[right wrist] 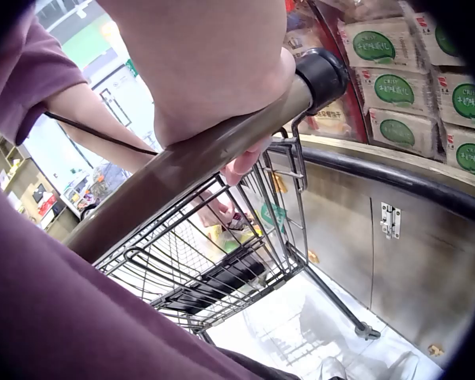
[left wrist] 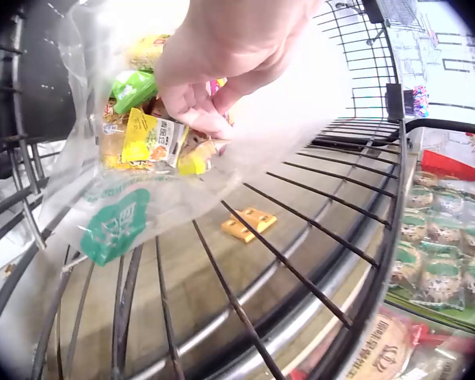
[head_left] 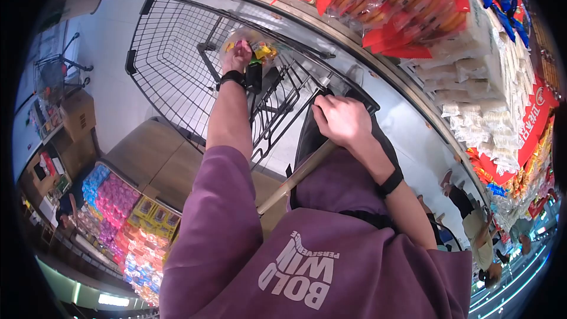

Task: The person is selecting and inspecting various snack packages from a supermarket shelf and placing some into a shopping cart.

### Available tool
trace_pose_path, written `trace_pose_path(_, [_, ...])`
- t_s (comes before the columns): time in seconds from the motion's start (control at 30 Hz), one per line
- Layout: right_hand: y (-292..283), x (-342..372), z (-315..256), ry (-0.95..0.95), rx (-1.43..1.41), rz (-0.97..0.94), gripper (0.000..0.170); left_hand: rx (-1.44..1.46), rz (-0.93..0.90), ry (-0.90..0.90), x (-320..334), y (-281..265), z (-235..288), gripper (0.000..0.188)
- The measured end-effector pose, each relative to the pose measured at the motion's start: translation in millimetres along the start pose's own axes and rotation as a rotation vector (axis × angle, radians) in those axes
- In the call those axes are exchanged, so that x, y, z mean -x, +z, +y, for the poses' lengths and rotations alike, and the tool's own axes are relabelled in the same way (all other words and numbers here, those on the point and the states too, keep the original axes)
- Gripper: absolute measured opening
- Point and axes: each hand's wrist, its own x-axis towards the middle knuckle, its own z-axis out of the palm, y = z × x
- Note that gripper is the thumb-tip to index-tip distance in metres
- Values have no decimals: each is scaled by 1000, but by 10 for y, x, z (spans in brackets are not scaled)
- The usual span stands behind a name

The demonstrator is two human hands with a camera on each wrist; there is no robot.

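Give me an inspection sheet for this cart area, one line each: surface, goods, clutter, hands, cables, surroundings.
Surface: dark wire cart basket, with a clear plastic bag inside.
Job's things: yellow packet and green packet among others in the bag.
Clutter: dark object beside the bag, too unclear to name.
Hands: left hand is at the bag's packets, grip unclear; right hand grips the cart handle.
Cables: thin dark strand across the left forearm; cannot tell whether it is a cable.
Surroundings: stacked white packs with green labels, a second cart, other people behind.
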Motion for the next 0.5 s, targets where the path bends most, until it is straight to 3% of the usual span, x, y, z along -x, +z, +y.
trace_pose_path(0.07, [-21,-5,-3,7,-6,-45,15,67,-7,-16,35,46,-20,27])
trace_pose_path(0.1, [-19,3,-3,-12,-7,-21,16,-137,-108,148,112,76,-143,23])
trace_pose_path(0.17, [-11,10,9,-54,-11,35,16,-20,-68,137,359,235,-291,21])
trace_pose_path(0.23, [22,9,14,-72,-12,67,17,-273,-69,225,603,415,-423,20])
trace_pose_path(0.27, [26,12,13,-76,-7,72,17,-266,2,235,677,500,-506,25])
trace_pose_path(0.3, [22,17,16,-77,-1,77,18,-258,73,244,746,605,-561,30])
trace_pose_path(0.4, [-16,44,0,-80,-17,74,19,-291,208,166,862,742,-598,19])
trace_pose_path(0.5, [-34,50,7,-116,-31,104,21,-409,184,133,1247,884,-754,12])
